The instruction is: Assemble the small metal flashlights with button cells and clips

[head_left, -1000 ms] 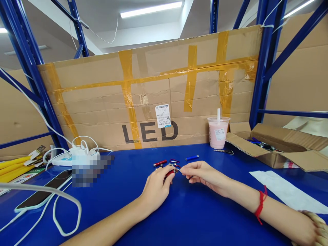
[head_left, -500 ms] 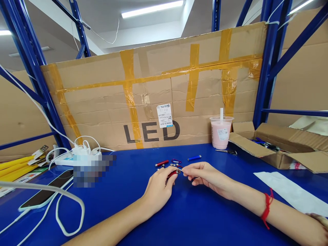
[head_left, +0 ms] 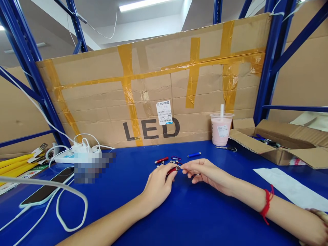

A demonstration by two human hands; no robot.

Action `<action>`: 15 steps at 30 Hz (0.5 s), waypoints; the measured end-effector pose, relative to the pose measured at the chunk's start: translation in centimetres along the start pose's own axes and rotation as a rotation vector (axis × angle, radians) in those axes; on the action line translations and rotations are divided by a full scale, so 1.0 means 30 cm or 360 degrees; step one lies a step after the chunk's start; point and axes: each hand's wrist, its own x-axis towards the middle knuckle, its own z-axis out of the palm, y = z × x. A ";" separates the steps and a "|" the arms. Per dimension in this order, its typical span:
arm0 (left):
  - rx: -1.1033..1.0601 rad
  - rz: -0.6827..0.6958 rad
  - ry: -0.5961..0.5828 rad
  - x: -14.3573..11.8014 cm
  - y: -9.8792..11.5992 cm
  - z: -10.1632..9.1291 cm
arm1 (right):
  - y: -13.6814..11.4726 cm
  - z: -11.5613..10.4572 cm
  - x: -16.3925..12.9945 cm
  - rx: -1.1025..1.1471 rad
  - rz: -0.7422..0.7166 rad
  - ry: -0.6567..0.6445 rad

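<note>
Blue table (head_left: pixel 120 184), cardboard wall (head_left: pixel 110 109) along its back edge. Left hand (head_left: pixel 158 184) closed round a red tube (head_left: pixel 172 170), over the middle of the table, metal end toward the right hand (head_left: pixel 205 169). Right thumb and forefinger together, close at that end; cannot tell whether they grip something small. Beyond the hands, toward the back edge: second red tube (head_left: pixel 161 160), clip (head_left: pixel 176 158), small round pieces (head_left: pixel 174 161); blue tube (head_left: pixel 194 154) just right of these. Cup (head_left: pixel 220 131) of pink drink near the back edge, right of centre. Open box (head_left: pixel 285 158) near the back right corner, white paper (head_left: pixel 285 184) toward the right edge. Power strip (head_left: pixel 63 157) toward the back left corner; phone (head_left: pixel 47 188) nearer the left edge
</note>
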 end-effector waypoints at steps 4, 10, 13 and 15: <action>-0.0013 -0.0005 0.0023 -0.004 -0.003 0.004 | -0.013 0.006 -0.006 -0.0011 0.0026 0.0026; -0.0013 -0.0009 0.0022 -0.006 0.007 -0.003 | -0.013 0.011 -0.008 -0.0190 0.0038 0.0061; -0.0002 -0.0017 0.0018 -0.004 0.011 -0.006 | 0.001 0.004 0.004 -0.0241 0.0034 0.0034; -0.0007 -0.0016 0.0013 -0.004 0.011 -0.006 | 0.007 -0.001 0.013 -0.0250 0.0026 0.0012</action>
